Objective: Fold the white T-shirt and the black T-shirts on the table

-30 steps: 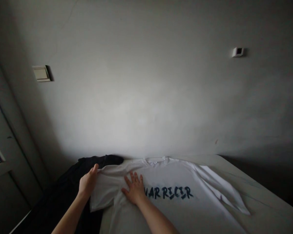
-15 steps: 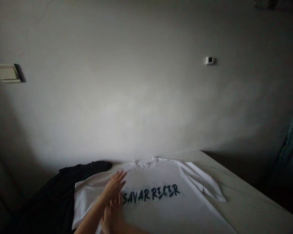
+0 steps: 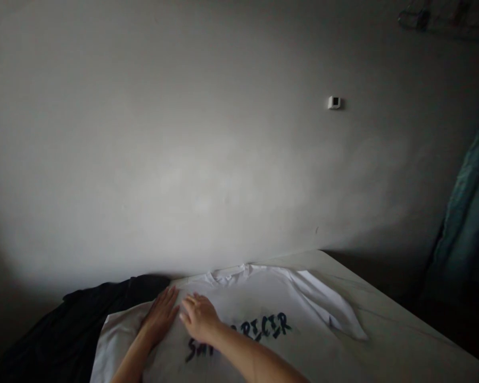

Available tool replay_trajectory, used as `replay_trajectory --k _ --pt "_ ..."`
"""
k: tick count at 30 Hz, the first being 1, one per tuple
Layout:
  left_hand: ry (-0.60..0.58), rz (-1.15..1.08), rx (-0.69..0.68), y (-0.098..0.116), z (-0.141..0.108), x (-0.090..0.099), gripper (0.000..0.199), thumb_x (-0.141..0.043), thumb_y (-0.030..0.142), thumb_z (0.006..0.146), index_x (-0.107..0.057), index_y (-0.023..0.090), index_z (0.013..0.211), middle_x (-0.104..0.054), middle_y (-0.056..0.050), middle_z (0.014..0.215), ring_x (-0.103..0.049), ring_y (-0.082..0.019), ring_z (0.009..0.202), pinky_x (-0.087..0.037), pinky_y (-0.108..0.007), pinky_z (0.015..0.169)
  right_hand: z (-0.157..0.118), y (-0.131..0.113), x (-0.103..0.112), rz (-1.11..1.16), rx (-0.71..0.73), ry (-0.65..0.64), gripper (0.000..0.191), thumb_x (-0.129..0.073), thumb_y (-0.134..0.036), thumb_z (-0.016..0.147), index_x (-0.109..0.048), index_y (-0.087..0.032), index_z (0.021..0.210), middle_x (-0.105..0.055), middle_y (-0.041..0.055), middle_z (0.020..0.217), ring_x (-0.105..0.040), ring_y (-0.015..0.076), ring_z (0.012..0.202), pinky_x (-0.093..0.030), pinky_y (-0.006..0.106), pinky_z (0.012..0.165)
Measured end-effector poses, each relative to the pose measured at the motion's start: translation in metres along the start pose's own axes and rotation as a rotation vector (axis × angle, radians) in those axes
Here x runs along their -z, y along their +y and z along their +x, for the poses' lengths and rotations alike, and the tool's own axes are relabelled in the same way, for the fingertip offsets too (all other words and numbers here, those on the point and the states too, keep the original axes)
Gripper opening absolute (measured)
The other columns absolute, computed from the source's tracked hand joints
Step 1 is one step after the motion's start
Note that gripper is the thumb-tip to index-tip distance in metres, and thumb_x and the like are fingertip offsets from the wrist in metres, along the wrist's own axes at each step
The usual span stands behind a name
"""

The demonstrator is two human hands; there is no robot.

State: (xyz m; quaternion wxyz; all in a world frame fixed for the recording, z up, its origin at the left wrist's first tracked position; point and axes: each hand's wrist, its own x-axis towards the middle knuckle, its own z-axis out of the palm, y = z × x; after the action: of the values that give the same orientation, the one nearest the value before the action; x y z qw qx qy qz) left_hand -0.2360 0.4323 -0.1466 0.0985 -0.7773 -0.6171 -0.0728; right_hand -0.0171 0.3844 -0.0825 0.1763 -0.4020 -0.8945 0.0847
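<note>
Now uncrossed: left hand (image 3: 160, 314) flat, open | right hand (image 3: 200, 317) perhaps curled, grip unclear | shirt (image 3: 271, 295): collar (image 3: 226, 279) wallward, long axis toward wearer

The left hand (image 3: 158, 318) and right hand (image 3: 200, 318) are bare, with slender fingers (image 3: 167, 299). Behind the left hand is an uncovered left forearm (image 3: 133, 357); behind the right, an uncovered right forearm (image 3: 259, 357) widens. Dim light seems to blur finer detail.

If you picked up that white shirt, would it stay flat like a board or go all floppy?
The white shirt would probably flop and droop, since its right-hand sleeve already lies in soft folds. It's likely light, as the cloth looks thin. It probably wouldn't break, being fabric.
</note>
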Motion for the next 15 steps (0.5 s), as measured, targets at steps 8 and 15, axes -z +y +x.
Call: replay_trajectory --k 8,15 --pt "0.020 -0.004 -0.007 -0.012 -0.003 -0.017 0.057 -0.036 0.043 0.093 -0.041 0.021 0.146 -0.038 -0.005 0.154 -0.036 -0.024 0.142 -0.033 -0.040 0.116 0.044 0.083 0.006 0.047 -0.071 -0.091 0.052 -0.037 -0.046 0.101 -0.039 -0.025 0.148 -0.029 0.0031 0.158 -0.022 0.0233 0.146 -0.011 0.048 0.121" --pt "0.001 -0.001 -0.024 -0.020 0.002 -0.028 0.058 -0.036 0.042 0.092 -0.040 0.024 0.146 -0.034 -0.002 0.155 -0.033 -0.023 0.144 -0.032 -0.041 0.117 0.049 0.069 -0.007 0.037 0.008 -0.045 0.057 -0.039 -0.055 0.098 -0.040 -0.027 0.148 -0.032 0.0014 0.157 -0.022 0.0213 0.147 -0.011 0.044 0.122"
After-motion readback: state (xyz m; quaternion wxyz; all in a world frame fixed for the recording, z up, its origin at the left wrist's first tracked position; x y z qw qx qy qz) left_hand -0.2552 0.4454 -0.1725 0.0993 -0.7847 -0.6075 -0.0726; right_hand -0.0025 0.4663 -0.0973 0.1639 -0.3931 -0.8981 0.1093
